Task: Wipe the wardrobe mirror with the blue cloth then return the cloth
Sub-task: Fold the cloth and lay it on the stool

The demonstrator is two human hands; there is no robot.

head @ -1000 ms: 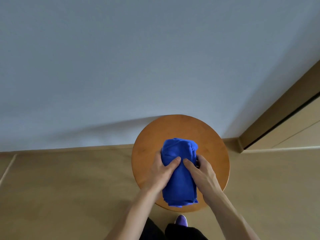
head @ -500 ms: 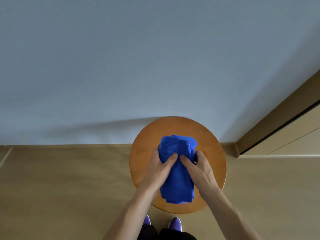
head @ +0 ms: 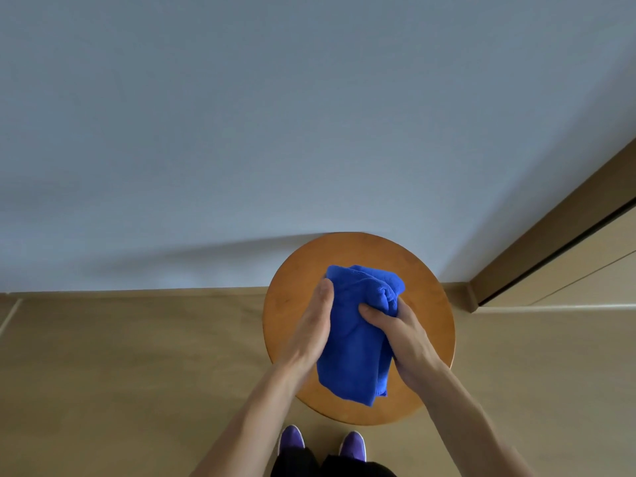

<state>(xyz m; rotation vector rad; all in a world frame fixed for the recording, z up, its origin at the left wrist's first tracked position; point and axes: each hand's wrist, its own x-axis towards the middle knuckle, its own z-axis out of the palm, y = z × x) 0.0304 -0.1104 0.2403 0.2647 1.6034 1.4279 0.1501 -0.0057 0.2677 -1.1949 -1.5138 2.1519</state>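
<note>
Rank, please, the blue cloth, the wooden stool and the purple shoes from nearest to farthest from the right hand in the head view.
1. blue cloth: gripped in the right hand itself.
2. wooden stool: directly beneath it.
3. purple shoes: on the floor below, at the picture's bottom edge.

Blue cloth (head: 354, 342) fuzzy terry; stool (head: 296, 304) smooth satin-finished wood.

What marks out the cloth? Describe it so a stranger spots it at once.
Find the pale wall, then the round wooden stool at its foot. Over the seat, the left hand and right hand grip the cloth: bunched, bright blue, unlike the brown wood.
</note>
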